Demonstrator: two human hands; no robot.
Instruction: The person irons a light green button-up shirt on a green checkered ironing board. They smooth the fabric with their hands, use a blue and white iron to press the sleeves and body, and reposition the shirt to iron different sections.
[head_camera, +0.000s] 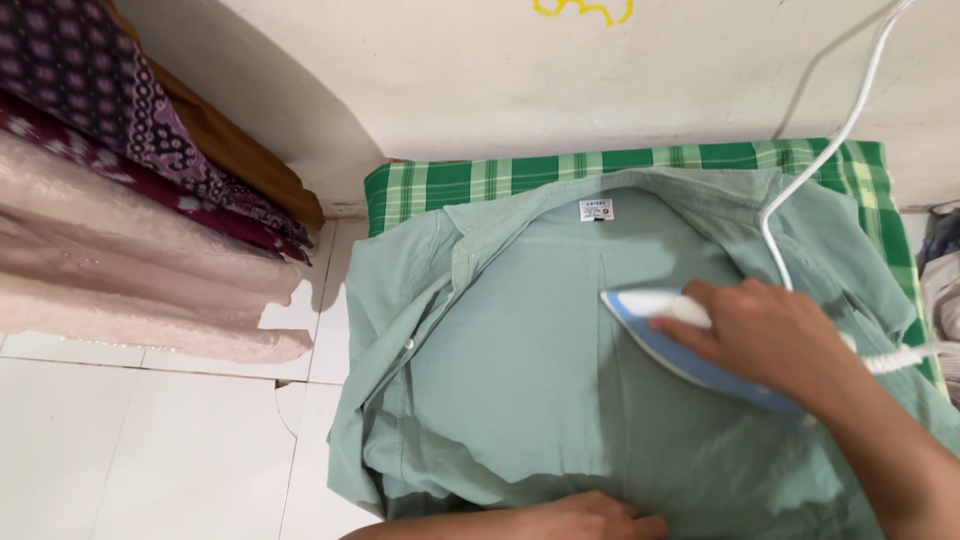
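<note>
Seen from above, a pale green button-up shirt (520, 360) lay spread open, inside facing up, over a green and white checked cloth (480, 180) that covered the padded surface beneath it. A small white label (595, 209) sat just under the collar (640, 185), near the far edge by the cream wall (500, 70). The person's right hand (770, 335) was closed around the handle of a blue and white electric iron (660, 335), which rested flat on the right half of the shirt with its pointed tip aimed to the left. A white power cord (810, 170) ran from the back of the iron up across the shirt toward the top right corner, with a ribbed white collar where it met the iron. The left hand (590, 518) lay at the bottom edge of the view, fingers flat and fairly close together, pressing on the near hem of the shirt; it held nothing. A row of small buttons (408, 343) showed along the shirt's left front edge. To the left, on the white tiled floor (140, 450), sat a stack of folded fabrics (120, 220): pale pink cloth at the bottom, dark purple patterned cloth above it, and a brown piece behind. A bit of grey cloth (940, 290) showed at the right edge.
</note>
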